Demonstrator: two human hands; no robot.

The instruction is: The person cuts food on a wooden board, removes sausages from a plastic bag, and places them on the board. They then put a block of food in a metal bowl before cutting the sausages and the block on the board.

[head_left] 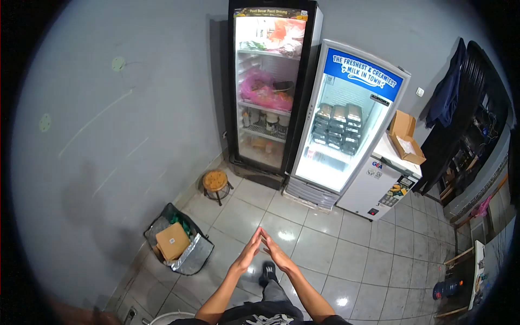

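Observation:
My left hand (248,253) and my right hand (275,252) are raised in front of me, low in the middle of the head view. Their fingertips meet and form a peak, while the palms stay apart. The fingers of both hands are stretched out, and nothing is held between them. Below the hands a dark shoe (268,273) shows on the tiled floor (325,254). To the left of the hands lies an open insulated bag (197,257) with a cardboard box (173,241) in it.
A round stool (215,181) stands near the left wall. Behind are a black glass-door fridge (311,59), a lit white fridge (314,195) with stacked packs, and a chest freezer (359,197) bearing an open carton (402,125). At right are a water bottle (445,290) and a table (479,260).

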